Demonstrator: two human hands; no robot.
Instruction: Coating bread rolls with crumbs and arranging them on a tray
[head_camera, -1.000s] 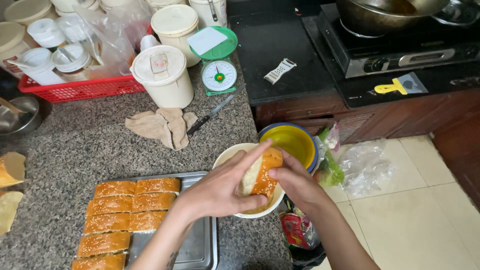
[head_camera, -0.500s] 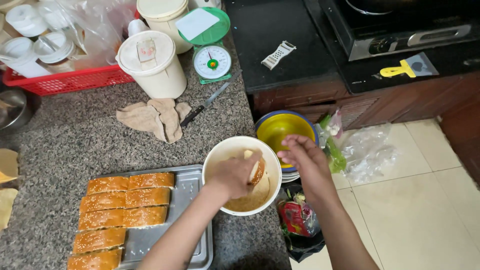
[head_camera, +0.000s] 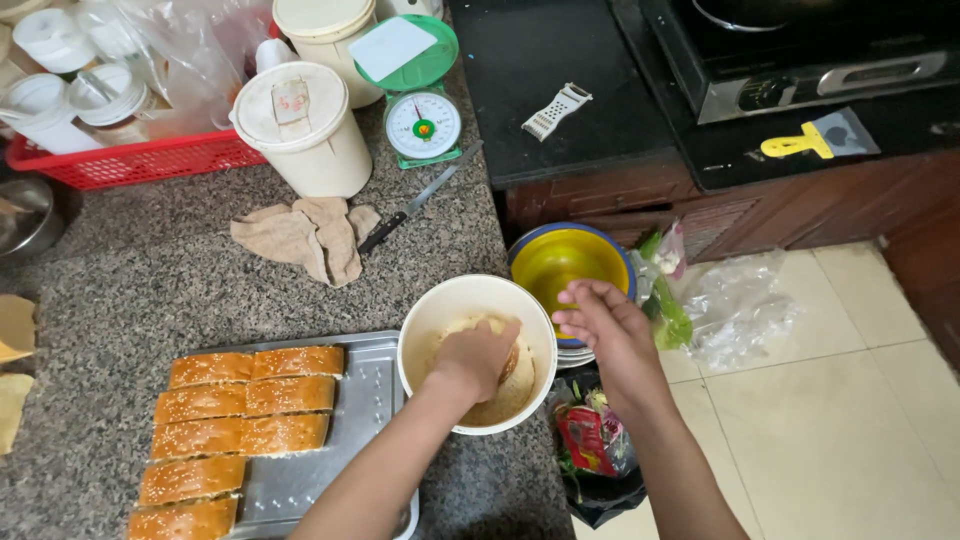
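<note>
left hand (head_camera: 478, 352) closed on a bread piece (head_camera: 510, 362) pressed down in the white bowl (head_camera: 420, 330), right hand (head_camera: 600, 325) loosely open beside its rim, while coated sesame loaves (head_camera: 240, 420) fill the tray (head_camera: 330, 470) left of it.

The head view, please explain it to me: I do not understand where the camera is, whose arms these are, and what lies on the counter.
The camera sits on a person's head and looks down, so both bare arms belong to that person. There is no machine. The left hand is inside a white bowl and presses a piece of bread into it; whether the fingers are closed around the bread cannot be seen. The right hand hovers open beside the bowl, holding nothing. On the stone counter, a metal tray carries sesame-topped bread pieces in rows. Behind lie a cloth, a knife, a green kitchen scale, a white tub and a red basket. A yellow bowl stands lower, past the counter edge.
</note>
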